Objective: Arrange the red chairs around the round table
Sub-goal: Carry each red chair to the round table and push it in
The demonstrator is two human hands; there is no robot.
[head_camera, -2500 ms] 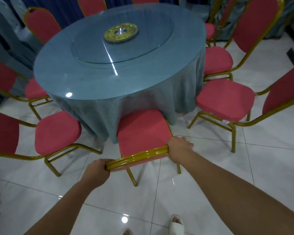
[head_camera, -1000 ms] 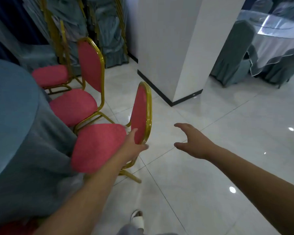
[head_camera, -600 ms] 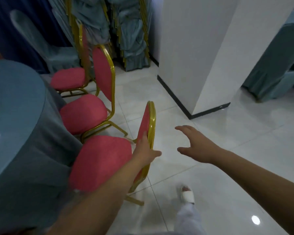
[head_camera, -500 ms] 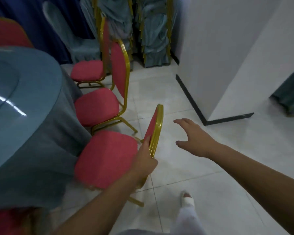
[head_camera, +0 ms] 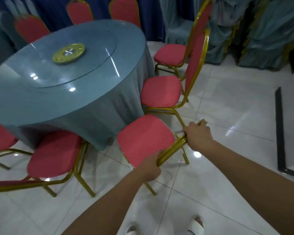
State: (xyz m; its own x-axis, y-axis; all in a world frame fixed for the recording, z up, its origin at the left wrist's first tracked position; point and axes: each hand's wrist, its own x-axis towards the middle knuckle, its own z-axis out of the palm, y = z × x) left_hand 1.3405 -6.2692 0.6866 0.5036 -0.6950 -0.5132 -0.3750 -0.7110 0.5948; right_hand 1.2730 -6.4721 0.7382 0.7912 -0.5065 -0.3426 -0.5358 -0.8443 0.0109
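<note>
Red chair (head_camera: 145, 139) under the hands stands at the near edge of the round table (head_camera: 58, 102). Its padded seat faces inward and its front edge is close to the hanging tablecloth (head_camera: 98, 119), in the gap between the right neighbour (head_camera: 160, 91) and the left neighbour (head_camera: 53, 154). Both hands grasp the gold top rail (head_camera: 172, 147) of its backrest: the left hand (head_camera: 149, 167) wraps the nearer end and the right hand (head_camera: 198, 135) the farther end, fingers curled over the tube. The frame looks like stiff metal tubing that should not flex, so a push on the rail ought to carry straight down to the legs. The seat pad is soft and gives a poor hold. The chair seems light enough for one person to slide or tip slightly. On the glossy tiled floor (head_camera: 227, 107) the legs will probably glide easily and may scrape, so a small lift would be kinder. The painted tube looks smooth, so a full wrap suits it better than a pinch. Hands set apart on the rail give control of the turn, which helps to aim the seat at the table's middle. The right neighbour's leg runs close by the right hand and could catch.
</note>
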